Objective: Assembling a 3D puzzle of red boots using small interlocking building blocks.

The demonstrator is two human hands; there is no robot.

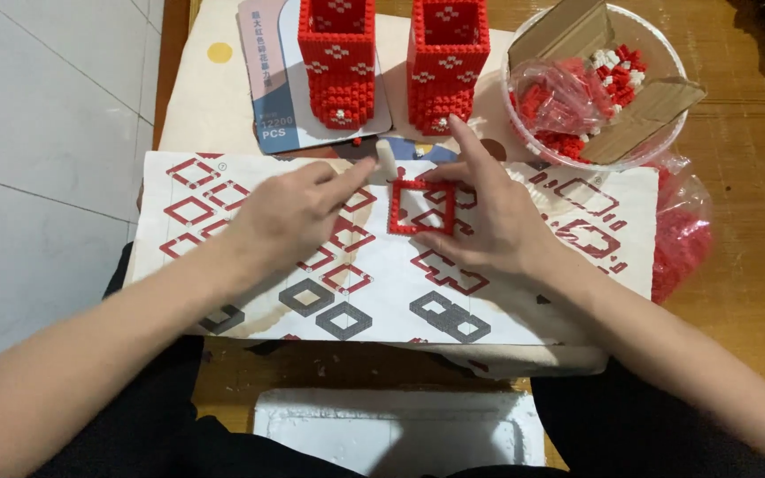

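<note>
The right hand pinches a red square brick frame; the left hand pinches a small white piece. Uneven pressure could likely snap the thin frame apart.

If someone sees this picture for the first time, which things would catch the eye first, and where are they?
Probably the small square frame of red building bricks at the centre, held by the right hand over the printed instruction sheet, with the left hand touching its upper left corner. Behind it stand two tall red brick towers with white patterns, and at the upper right a clear plastic bowl of loose red and white bricks.
</note>
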